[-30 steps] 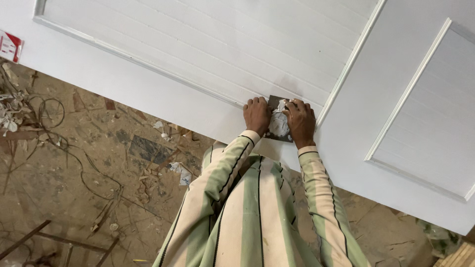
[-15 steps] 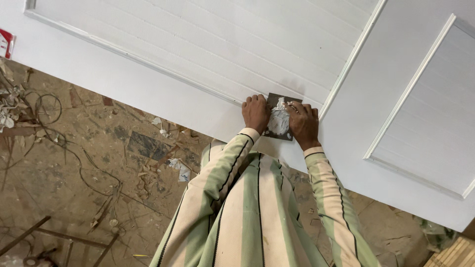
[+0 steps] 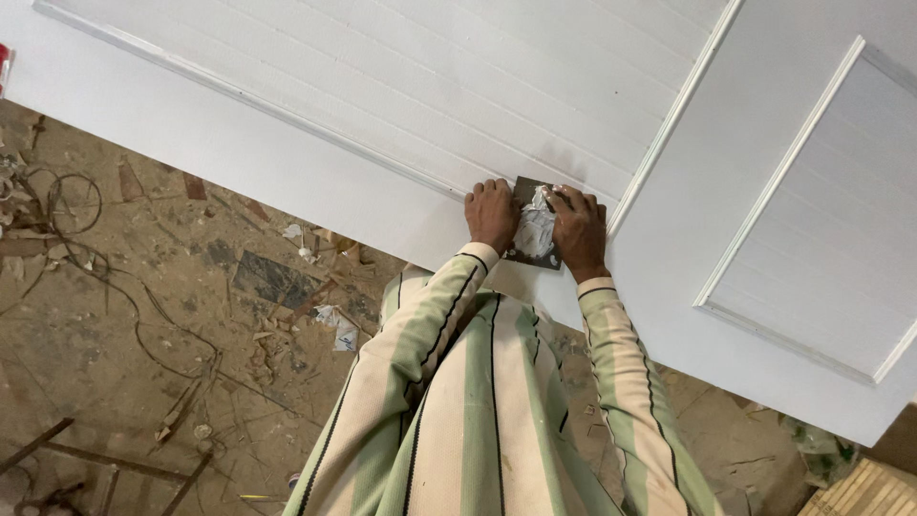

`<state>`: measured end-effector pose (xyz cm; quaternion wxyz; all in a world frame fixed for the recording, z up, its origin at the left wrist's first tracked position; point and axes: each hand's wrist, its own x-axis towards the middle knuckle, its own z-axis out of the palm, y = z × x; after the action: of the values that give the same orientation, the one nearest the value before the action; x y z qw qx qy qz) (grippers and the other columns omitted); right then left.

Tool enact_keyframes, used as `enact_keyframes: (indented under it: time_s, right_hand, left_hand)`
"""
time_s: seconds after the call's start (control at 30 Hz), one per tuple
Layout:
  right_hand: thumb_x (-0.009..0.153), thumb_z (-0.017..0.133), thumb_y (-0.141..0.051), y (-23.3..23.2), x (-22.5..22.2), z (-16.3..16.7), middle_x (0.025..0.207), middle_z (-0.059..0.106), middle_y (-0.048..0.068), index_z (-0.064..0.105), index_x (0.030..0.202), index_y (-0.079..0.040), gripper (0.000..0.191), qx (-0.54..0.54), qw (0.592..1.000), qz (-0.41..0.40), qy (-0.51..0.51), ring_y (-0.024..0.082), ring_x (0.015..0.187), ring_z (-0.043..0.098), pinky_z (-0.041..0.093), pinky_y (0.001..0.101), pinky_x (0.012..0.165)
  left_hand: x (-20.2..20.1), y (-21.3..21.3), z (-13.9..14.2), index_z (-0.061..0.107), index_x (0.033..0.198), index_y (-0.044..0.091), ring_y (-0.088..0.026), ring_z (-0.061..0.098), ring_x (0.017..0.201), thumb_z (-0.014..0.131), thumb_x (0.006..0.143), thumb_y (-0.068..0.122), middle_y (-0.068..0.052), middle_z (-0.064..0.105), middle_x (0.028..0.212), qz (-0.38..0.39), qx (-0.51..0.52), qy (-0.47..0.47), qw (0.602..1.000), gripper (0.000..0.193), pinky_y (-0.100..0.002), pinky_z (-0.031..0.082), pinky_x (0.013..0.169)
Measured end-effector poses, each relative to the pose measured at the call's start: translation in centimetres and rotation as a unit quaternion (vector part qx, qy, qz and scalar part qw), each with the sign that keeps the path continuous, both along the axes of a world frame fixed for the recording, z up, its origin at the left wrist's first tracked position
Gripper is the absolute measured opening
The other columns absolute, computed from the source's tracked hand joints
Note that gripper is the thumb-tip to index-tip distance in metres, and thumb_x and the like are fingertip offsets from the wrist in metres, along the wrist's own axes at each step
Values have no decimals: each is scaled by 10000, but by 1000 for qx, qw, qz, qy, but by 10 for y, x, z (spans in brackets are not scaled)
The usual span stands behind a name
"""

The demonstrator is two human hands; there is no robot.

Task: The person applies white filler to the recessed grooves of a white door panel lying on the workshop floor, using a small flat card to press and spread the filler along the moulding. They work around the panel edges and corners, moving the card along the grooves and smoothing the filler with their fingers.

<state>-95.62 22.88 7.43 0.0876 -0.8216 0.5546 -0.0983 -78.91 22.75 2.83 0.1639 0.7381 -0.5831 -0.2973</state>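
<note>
A white panelled door (image 3: 315, 124) lies flat and fills the upper part of the view. Both my hands rest on its near rail. My left hand (image 3: 492, 213) grips the left edge of a small dark square plate (image 3: 527, 250) smeared with white filler (image 3: 535, 227). My right hand (image 3: 579, 229) presses on the plate's right side, fingers curled over the filler. My striped green and cream sleeves reach up from below.
Below the door's edge is a dirty floor (image 3: 143, 315) littered with wood scraps, paper bits and loose wires (image 3: 67, 205). Thin rods (image 3: 115, 463) lie at the lower left. A slatted wooden piece (image 3: 864, 492) shows at the bottom right corner.
My hands stay on the plate, the fingers shifting slightly over the filler. The view has drifted a little.
</note>
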Motion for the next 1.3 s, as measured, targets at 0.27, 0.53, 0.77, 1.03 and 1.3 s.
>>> enact_keyframes:
  time_s: [0.27,0.53,0.77,1.03,1.3]
  right_hand:
    - [938,645,-48,8,0,-8,1203,682,-41,772,1232,-193,351,-39,997,25,61,197,1089,578,415,392,918]
    - [932,645,-47,18,-4,-10,1227,700,-32,768,1254,-180,370,-52,996,52,56,199,1143,575,400,378,955]
    - [915,669,-75,17,-5,-5,1221,705,-30,769,1248,-209,372,-40,996,65,48,208,1146,573,389,399,969]
    - [891,670,-75,11,-14,-3,1179,729,-32,798,1077,-219,267,13,998,62,26,228,1125,579,390,405,953]
    - [982,470,27,66,-40,-13,1161,717,5,724,1162,-69,326,249,771,-368,-456,192,795,475,387,328,655]
  left_hand:
    - [-5,4,-12,669,990,35,-327,605,1020,733,858,289,-126,678,1002,8,-2,-1,1000,294,-460,455,869]
    - [-6,6,-15,661,971,40,-323,605,996,739,850,267,-123,670,980,16,-20,-6,1000,268,-459,449,860]
    - [-6,7,-17,653,948,44,-325,602,977,734,830,239,-124,664,960,30,-42,-4,999,241,-461,441,832]
    - [-6,4,-22,671,976,54,-307,611,1009,707,847,211,-111,678,998,26,2,-14,1000,206,-447,447,879]
    - [2,2,-15,671,928,55,-341,625,994,721,871,290,-126,701,977,31,-6,27,999,247,-475,456,869]
